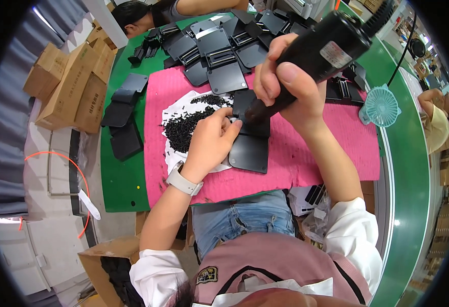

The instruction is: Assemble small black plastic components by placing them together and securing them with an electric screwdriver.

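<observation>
My right hand (pixel 298 87) is closed round the body of a black electric screwdriver (pixel 319 53), which slants down to the left. Its dark tip meets the middle of a black folding bracket (pixel 249 152) with flat plates, lying on the pink mat. From the left, my left hand (pixel 215 135) pinches the bracket's edge beside that tip, thumb and forefinger close together. Whatever else sits between those fingertips is too small to make out. Beneath and beside this hand, a heap of small black screws (pixel 181 132) lies on a white cloth (pixel 169 110).
Many similar black brackets (pixel 219 51) are piled along the far side of the green table (pixel 117 189). More black plates (pixel 124 120) lie at the left. A pale green handheld fan (pixel 381 106) stands at the right. Cardboard boxes (pixel 76 84) are stacked left; another person leans in beyond.
</observation>
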Demonstrator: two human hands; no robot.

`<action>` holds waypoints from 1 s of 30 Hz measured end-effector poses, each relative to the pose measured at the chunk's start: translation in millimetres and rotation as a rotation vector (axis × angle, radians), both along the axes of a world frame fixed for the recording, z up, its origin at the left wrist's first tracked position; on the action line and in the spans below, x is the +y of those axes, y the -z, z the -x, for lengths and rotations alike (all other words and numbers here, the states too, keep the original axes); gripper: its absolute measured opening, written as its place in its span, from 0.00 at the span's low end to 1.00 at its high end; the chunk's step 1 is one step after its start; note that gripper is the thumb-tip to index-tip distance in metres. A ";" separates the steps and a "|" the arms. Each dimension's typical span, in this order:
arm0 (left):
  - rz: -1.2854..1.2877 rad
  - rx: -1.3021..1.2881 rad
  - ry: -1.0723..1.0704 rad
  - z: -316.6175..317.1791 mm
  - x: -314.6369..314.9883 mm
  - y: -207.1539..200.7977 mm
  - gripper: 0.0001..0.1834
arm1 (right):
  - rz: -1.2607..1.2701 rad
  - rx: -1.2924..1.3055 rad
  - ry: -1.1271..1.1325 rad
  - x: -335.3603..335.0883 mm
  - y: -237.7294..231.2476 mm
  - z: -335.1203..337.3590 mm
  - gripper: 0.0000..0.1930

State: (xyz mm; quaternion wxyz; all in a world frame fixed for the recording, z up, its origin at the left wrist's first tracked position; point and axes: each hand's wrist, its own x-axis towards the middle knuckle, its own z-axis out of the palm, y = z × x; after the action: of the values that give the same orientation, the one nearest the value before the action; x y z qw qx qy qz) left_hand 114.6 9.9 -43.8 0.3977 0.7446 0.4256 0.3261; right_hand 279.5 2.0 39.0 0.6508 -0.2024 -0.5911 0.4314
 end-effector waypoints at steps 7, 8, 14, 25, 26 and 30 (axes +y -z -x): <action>0.108 -0.060 0.022 0.2 2.9 2.5 0.12 | -0.011 -0.134 -0.069 7.8 -1.0 13.3 0.15; 0.111 -0.060 0.023 -0.4 2.4 1.5 0.12 | -0.008 -0.150 -0.080 8.2 -1.3 13.4 0.16; 0.065 -0.021 0.000 0.1 1.4 0.2 0.12 | 0.046 -0.143 -0.124 10.5 0.9 13.2 0.16; -0.026 -0.014 -0.015 -5.4 3.6 -1.0 0.12 | -0.104 -0.255 0.018 4.2 2.9 12.7 0.13; -0.037 -0.018 -0.019 -5.6 3.6 -1.4 0.12 | 0.032 -0.222 -0.097 -1.8 -6.7 5.7 0.17; -0.019 -0.167 -0.086 -10.2 2.8 -1.1 0.18 | -0.104 0.086 -0.122 -18.1 -19.7 -36.9 0.18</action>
State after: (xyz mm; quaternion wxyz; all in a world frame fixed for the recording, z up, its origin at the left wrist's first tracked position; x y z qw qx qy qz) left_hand 124.7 12.7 -42.6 0.4103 0.6995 0.4193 0.4080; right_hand 316.4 -16.1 58.7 0.6577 -0.1132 -0.5956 0.4472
